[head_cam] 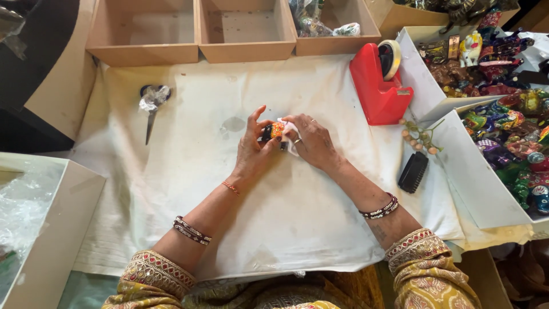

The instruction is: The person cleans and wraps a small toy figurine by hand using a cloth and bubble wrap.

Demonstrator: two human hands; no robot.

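Note:
My left hand [253, 150] and my right hand [313, 143] meet over the middle of a white cloth [200, 189]. Between them they hold a small painted figurine [273, 131], dark with orange and red. A piece of white wrapping [290, 137] lies against the figurine under my right fingers. Both hands grip the figurine and wrapping together, and most of the figurine is hidden by the fingers.
A red tape dispenser [378, 84] stands to the right. White boxes [457, 166] on the right hold several colourful figurines. Scissors [152, 106] lie at the left. Wooden trays [194, 51] line the back. A black brush [413, 171] lies near the right box. At the left stands a white box [54, 229].

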